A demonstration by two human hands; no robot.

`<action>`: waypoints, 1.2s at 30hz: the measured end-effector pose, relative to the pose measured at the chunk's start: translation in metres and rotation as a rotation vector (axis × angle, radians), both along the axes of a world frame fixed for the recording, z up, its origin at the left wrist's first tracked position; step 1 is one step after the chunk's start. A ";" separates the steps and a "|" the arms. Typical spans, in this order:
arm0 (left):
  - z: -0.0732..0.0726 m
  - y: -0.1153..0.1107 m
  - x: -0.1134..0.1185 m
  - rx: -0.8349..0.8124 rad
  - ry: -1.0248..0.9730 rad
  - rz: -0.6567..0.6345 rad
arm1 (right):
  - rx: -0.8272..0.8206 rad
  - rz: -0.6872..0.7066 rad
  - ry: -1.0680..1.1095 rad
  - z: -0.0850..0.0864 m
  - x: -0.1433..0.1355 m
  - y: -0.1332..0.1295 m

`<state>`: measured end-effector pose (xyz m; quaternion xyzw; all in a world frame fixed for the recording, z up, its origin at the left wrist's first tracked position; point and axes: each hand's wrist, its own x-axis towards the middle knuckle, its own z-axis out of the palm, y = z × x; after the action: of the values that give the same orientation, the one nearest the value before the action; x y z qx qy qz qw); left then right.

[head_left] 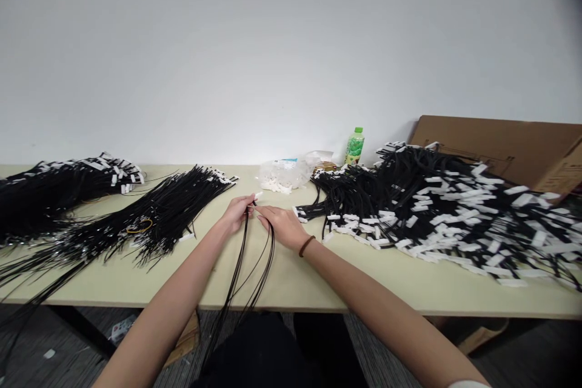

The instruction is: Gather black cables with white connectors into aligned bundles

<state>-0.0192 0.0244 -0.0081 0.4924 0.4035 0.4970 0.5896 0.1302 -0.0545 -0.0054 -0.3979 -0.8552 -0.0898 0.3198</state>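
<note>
Near the middle of the table, my left hand (236,213) is closed round thin black cables (240,254), with a small white connector (259,195) at their upper end. Close beside it on the right, my right hand (282,225) has its fingertips pinched at the same cable ends, and more black strands hang below it. The loose lengths drop over the table's front edge toward my lap. What exactly lies between the fingertips is too small to make out.
Black cable bundles (182,200) lie at left; a large pile with white connectors (436,212) covers the right. Behind my hands are a clear plastic bag (282,173) and a green-capped bottle (354,147). A cardboard box (491,145) stands back right on the table (309,285).
</note>
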 end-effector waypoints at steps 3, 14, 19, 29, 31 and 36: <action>0.001 -0.001 0.000 0.000 0.007 0.002 | -0.003 0.009 0.003 0.000 0.000 0.000; 0.002 -0.004 0.002 0.009 0.021 0.028 | -0.009 0.015 -0.020 -0.001 0.000 -0.001; 0.002 -0.004 0.003 0.014 0.023 0.024 | -0.004 0.017 -0.022 0.000 0.000 -0.001; 0.003 -0.005 0.003 0.019 0.026 0.020 | -0.007 0.016 -0.027 0.000 0.000 -0.001; 0.003 -0.006 0.003 0.018 0.029 0.016 | -0.011 0.019 -0.029 0.001 0.000 -0.001; 0.002 -0.005 0.003 0.015 0.039 0.008 | -0.017 0.010 -0.044 0.001 0.000 -0.001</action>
<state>-0.0167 0.0192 -0.0060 0.5049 0.4133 0.4926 0.5759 0.1306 -0.0560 -0.0048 -0.3944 -0.8647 -0.0897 0.2979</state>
